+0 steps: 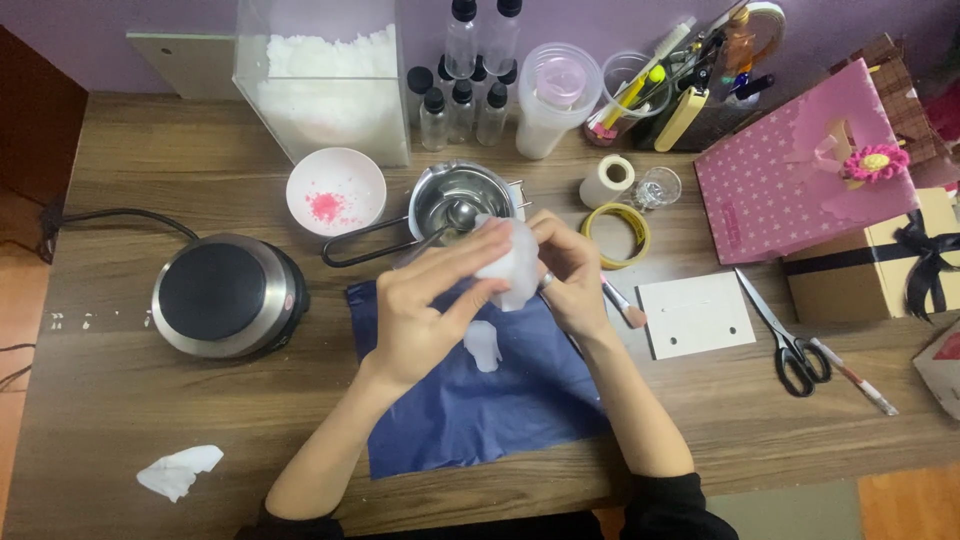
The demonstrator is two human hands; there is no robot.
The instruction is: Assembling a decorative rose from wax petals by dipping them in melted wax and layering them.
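— What are the hands doing?
— Left hand (425,315) and right hand (570,275) are both grasping a white lump (508,265) above the blue cloth (480,400).
— Any risk?
— It's looking soft; squeezing could be crumbling it.

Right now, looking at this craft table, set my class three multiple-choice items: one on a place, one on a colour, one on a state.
1. Where do the scissors lie?
A. right of the white card
B. on the hot plate
C. in the white bowl

2. What colour is the cloth under the hands?
A. red
B. blue
C. yellow

3. How is the white lump held?
A. lying alone on the table
B. in the left hand only
C. between both hands

Answers:
1 A, they rest on the wooden table beside the card's right edge.
2 B, the cloth is dark blue.
3 C, the left hand and the right hand both grip it above the cloth.
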